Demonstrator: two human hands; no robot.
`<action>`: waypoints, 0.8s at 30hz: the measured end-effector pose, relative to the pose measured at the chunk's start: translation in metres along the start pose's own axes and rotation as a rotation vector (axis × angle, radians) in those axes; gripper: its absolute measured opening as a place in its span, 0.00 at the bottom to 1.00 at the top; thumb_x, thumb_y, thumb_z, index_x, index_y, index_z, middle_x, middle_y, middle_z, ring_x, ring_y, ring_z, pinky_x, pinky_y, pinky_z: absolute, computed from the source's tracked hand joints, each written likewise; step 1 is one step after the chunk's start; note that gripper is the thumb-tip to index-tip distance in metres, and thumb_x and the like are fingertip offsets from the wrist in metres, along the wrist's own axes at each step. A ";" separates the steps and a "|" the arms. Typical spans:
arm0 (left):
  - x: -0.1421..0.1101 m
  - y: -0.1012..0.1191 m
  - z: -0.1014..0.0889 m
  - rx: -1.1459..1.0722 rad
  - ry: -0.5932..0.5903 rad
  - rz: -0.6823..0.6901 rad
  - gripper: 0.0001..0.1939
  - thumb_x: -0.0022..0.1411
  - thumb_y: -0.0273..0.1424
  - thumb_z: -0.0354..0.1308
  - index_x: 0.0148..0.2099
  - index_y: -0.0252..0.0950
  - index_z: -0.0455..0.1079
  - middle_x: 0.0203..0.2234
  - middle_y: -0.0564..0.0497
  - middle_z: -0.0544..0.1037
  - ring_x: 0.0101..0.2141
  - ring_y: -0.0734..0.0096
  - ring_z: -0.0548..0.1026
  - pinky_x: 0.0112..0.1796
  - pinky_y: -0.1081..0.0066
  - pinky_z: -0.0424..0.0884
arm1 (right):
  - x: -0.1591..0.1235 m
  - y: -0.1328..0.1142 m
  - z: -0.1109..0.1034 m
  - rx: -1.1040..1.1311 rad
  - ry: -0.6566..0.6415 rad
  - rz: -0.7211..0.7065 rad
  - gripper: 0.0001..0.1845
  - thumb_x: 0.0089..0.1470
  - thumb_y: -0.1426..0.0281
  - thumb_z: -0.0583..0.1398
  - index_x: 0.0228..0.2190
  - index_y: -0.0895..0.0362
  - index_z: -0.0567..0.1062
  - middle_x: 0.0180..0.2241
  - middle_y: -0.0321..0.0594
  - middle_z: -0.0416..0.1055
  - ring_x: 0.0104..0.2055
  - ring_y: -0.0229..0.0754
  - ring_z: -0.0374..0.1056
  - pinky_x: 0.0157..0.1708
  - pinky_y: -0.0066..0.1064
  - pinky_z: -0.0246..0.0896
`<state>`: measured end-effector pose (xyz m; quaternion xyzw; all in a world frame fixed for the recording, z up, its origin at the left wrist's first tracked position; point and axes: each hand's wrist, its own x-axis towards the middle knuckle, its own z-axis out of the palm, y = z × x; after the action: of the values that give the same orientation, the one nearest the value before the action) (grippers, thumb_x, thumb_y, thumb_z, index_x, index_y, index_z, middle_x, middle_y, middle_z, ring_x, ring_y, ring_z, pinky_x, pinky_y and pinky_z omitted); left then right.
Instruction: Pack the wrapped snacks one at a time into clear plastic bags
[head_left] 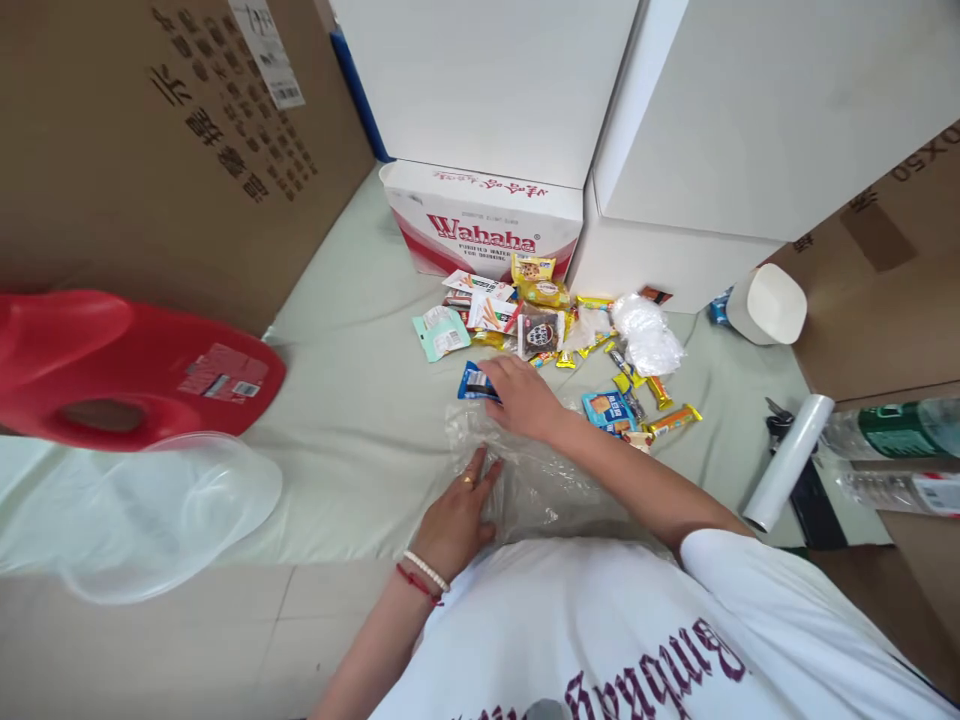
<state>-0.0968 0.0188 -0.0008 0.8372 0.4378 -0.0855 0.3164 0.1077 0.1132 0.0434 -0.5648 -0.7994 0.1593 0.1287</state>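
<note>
A small blue snack packet [472, 381] is gripped under the curled fingers of my right hand [519, 398], just beyond the bag's upper edge. The clear plastic bag [551, 490] lies flat and crinkled in front of my body, partly beneath my right forearm. My left hand [459, 515] rests on the bag's left side with its fingers spread. Past my right hand is a pile of packaged snacks, including a dark round-cake packet [540, 333], a mint-green packet [441, 332] and a yellow packet [534, 268]. To the right lie light-blue biscuit packets [609, 410] and several yellow-wrapped sticks [673, 420].
Crumpled clear plastic [646, 335] sits beside the snacks. A Wahaha box [484, 220] stands behind. At left are a red basin [150, 365] and a translucent tub [187, 510]. At right are a white cup [769, 305], a film roll [787, 465] and plastic bottles [892, 430].
</note>
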 end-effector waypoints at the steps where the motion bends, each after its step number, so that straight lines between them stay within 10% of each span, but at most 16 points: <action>1: 0.005 -0.001 -0.003 0.002 -0.002 0.023 0.48 0.53 0.25 0.66 0.73 0.45 0.53 0.76 0.43 0.40 0.67 0.49 0.64 0.58 0.57 0.72 | -0.021 0.007 -0.007 0.049 0.015 -0.051 0.30 0.60 0.69 0.59 0.63 0.59 0.63 0.59 0.54 0.66 0.60 0.56 0.60 0.60 0.49 0.58; 10: 0.011 -0.010 -0.008 0.040 0.015 0.062 0.50 0.51 0.22 0.64 0.73 0.48 0.53 0.75 0.45 0.41 0.64 0.48 0.68 0.54 0.57 0.76 | -0.136 0.037 0.021 0.154 -0.219 -0.066 0.33 0.56 0.71 0.64 0.63 0.55 0.67 0.59 0.51 0.67 0.61 0.54 0.60 0.61 0.50 0.59; 18: -0.027 -0.011 0.011 -0.021 0.028 -0.041 0.37 0.62 0.29 0.59 0.72 0.46 0.58 0.75 0.47 0.47 0.65 0.55 0.68 0.56 0.59 0.75 | -0.030 0.083 -0.026 -0.035 0.173 0.226 0.31 0.65 0.64 0.58 0.66 0.58 0.63 0.64 0.54 0.60 0.65 0.55 0.56 0.64 0.47 0.55; 24: -0.026 -0.008 0.022 -0.048 0.190 -0.074 0.27 0.70 0.43 0.53 0.68 0.42 0.65 0.72 0.46 0.58 0.63 0.55 0.70 0.56 0.57 0.75 | 0.016 0.097 -0.030 -0.225 0.055 0.219 0.36 0.61 0.69 0.59 0.68 0.56 0.60 0.63 0.53 0.61 0.62 0.58 0.58 0.60 0.46 0.58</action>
<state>-0.1163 -0.0092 -0.0112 0.8170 0.4982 -0.0068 0.2903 0.1974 0.1612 0.0323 -0.6636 -0.7420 0.0664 0.0681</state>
